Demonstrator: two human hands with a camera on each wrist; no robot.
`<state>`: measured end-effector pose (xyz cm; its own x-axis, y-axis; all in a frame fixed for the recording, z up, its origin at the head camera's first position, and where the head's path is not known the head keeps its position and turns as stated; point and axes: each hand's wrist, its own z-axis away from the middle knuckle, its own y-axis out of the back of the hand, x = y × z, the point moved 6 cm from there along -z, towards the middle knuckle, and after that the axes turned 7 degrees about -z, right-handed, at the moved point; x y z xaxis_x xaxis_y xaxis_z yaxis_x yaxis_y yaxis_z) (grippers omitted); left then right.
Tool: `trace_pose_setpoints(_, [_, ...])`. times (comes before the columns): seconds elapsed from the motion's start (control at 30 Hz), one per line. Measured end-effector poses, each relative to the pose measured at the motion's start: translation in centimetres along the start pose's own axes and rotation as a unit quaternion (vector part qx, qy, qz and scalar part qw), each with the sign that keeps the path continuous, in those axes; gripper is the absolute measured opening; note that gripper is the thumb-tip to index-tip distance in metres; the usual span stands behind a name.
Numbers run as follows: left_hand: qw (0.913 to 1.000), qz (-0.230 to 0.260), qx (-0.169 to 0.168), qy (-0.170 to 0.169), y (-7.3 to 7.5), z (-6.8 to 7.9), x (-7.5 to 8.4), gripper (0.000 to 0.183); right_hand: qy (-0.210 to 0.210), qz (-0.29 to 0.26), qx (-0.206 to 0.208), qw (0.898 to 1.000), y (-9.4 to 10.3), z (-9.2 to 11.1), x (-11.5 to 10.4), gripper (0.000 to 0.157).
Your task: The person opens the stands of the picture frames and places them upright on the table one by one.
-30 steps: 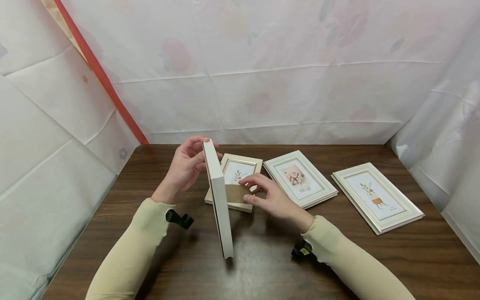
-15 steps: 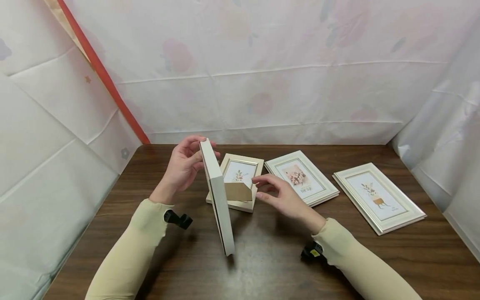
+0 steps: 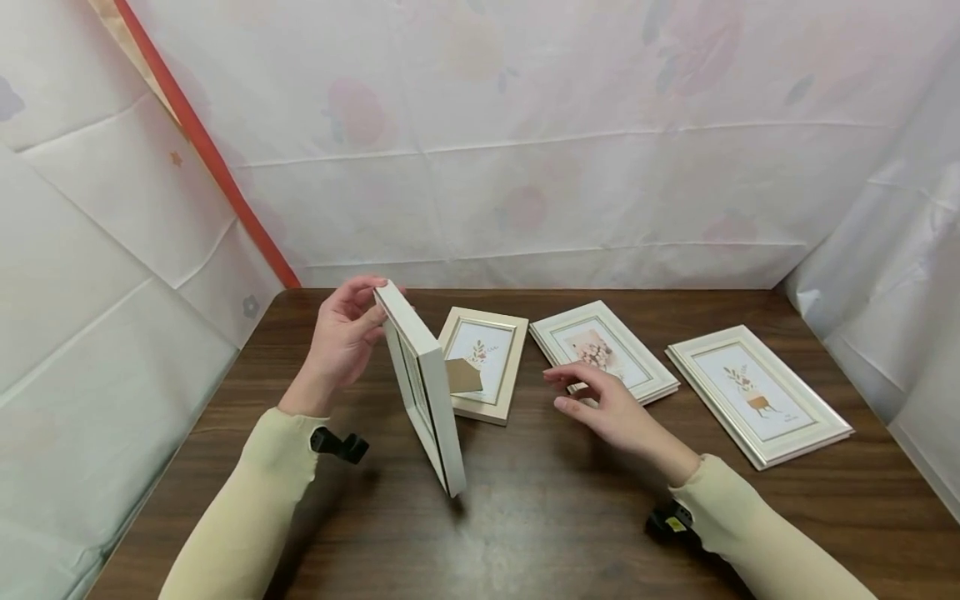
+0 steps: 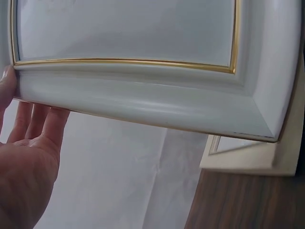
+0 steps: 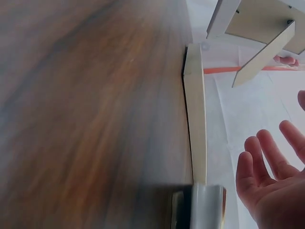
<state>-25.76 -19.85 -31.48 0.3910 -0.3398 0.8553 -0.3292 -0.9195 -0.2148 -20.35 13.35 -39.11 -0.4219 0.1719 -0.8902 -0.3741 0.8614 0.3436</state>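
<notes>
- Covering the forearms nearest the head camera, a pale left sleeve [image 3: 240, 508] lies left of the raised white picture frame [image 3: 446, 417] and a pale right sleeve [image 3: 765, 533] lies right of it.
- The raised white picture frame is held tilted on edge above the tabletop [image 3: 525, 533]; the right wrist view shows backdrop between its lowest visible corner and the wood. Gold trim borders its front, on the left, and a tan easel leg [image 3: 465, 377] angles out from its back, on the right.
- The left hand [image 3: 337, 342] pinches the raised white picture frame at its far upper end, thumb on the front and fingers behind.
- The right hand [image 3: 611, 408] hovers well right of the raised white picture frame, thumb and fingers apart and loosely bent.
- Farthest right of the raised white picture frame, a white planter-print frame [image 3: 757, 392] lies flat.
- Just behind and right of it, a cream sprig-print frame [image 3: 491, 367] lies flat, partly hidden by the easel leg.
- Farther right, a white pink-flower-print frame [image 3: 618, 358] lies flat, one corner partly hidden by the right hand.
- Well behind the raised white picture frame hangs floral cloth [image 3: 600, 192].
</notes>
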Motion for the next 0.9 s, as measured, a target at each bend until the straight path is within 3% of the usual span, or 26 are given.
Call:
trace_pose_setpoints(0.3, [0.9935,-0.036,0.107,-0.011,3.4,1.1,1.1,0.027,0.03,0.042,-0.005,0.999,1.3,2.3,-0.4,0.036])
trace_pose_setpoints(0.53, [0.9855,-0.064,0.156,-0.009,6.0,2.0,1.9,0.029,0.031,0.054,0.003,0.998,2.6,3.4,-0.7,0.032])
trace_pose_setpoints(0.9, [0.9657,-0.049,0.255,-0.008,10.6,3.5,2.4,0.032,0.02,0.058,0.027,0.998,4.7,3.9,0.3,0.032])
